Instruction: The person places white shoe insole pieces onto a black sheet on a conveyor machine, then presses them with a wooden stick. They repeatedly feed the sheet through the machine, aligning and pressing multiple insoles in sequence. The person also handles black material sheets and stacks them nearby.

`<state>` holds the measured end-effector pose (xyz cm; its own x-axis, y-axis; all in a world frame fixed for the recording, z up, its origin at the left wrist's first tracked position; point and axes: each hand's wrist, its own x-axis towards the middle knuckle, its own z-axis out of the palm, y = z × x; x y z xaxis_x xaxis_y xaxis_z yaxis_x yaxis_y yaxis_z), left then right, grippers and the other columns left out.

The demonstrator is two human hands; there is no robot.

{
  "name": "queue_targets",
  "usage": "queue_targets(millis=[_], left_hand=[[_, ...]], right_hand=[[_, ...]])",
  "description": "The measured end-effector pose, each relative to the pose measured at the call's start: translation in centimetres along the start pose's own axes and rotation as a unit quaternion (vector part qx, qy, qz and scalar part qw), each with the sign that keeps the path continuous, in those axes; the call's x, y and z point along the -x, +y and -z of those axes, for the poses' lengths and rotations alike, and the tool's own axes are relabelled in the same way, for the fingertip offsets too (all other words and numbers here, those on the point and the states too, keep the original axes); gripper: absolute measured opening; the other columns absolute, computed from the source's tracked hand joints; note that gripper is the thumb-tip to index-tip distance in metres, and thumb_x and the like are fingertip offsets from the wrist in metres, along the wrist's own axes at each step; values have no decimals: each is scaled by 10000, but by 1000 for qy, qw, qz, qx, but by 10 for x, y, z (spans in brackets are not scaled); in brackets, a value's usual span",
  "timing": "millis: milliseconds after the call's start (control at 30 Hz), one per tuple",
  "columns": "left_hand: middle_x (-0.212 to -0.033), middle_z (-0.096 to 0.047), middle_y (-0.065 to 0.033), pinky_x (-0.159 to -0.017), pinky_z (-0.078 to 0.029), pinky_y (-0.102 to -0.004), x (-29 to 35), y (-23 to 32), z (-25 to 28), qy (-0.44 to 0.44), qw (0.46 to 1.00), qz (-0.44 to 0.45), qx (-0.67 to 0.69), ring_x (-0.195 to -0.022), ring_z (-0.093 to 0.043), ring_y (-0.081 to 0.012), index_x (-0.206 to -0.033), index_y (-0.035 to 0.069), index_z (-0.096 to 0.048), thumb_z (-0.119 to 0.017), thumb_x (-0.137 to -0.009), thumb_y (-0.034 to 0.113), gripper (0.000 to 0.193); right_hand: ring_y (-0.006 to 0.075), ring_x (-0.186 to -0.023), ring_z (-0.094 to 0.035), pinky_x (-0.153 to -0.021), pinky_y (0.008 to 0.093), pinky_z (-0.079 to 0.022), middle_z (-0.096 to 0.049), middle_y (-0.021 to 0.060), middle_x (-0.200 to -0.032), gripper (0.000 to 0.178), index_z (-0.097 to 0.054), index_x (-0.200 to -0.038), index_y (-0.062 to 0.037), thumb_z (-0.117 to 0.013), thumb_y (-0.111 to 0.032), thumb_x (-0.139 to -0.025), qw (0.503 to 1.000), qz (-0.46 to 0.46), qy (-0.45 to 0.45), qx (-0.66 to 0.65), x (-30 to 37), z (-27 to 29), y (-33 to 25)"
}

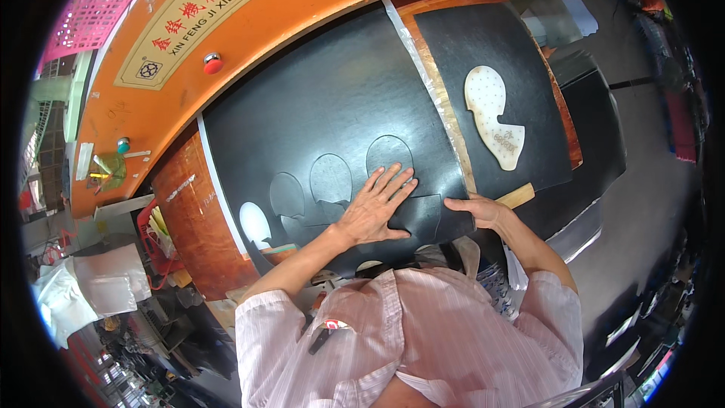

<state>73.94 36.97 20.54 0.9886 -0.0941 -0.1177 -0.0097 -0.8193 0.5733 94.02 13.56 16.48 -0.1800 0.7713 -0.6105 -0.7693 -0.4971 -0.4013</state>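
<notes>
A large black sheet (302, 113), smooth and slightly glossy, lies across the work surface in front of me. Several rounded, notched outlines are cut along its near part. My left hand (377, 208) rests flat on it, fingers spread, the fingertips over the rightmost cut outline (389, 153). At the sheet's near right corner my right hand (483, 211) grips the edge, thumb on top and the other fingers hidden beneath. Just beyond that hand lies a short wooden strip (517, 196). A white rounded opening (254, 222) shows at the sheet's left end.
An orange machine beam (302, 7) with a red push button (213, 63) spans the far side. To the right, a white notched, dotted pattern piece (495, 117) lies on another black sheet (445, 53). Reddish-brown boards (200, 219) show at both sides; a pink basket (102, 0) stands far left.
</notes>
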Motion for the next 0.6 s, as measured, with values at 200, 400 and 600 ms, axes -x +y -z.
queue_targets(millis=[200,400,600], left_hand=[[-1449,-567,-162,-1188,-388,-497,-16,-11,4,80,989,-10,122,-1438,-473,-337,-1522,58,-471,-667,-978,153,586],[-985,-672,-84,-899,-581,-401,-3,-31,68,390,682,192,588,-907,-696,-202,-1449,-51,-457,-419,-1137,413,561],[-924,-630,-59,-905,-568,-430,15,-33,128,455,719,189,491,-871,-661,-187,-1438,-9,-504,-397,-1154,331,455]], right_hand=[[215,-1093,-711,-945,365,-583,-700,132,-1254,480,-584,-1366,21,-619,-354,-1068,999,16,43,-27,3,-9,7],[311,-843,-634,-769,423,-517,-657,166,-911,180,-671,-992,13,-737,-142,-928,575,362,425,598,39,-72,-5],[316,-862,-662,-802,405,-535,-704,135,-930,173,-703,-916,4,-787,-137,-863,745,343,201,535,-7,-118,23]])
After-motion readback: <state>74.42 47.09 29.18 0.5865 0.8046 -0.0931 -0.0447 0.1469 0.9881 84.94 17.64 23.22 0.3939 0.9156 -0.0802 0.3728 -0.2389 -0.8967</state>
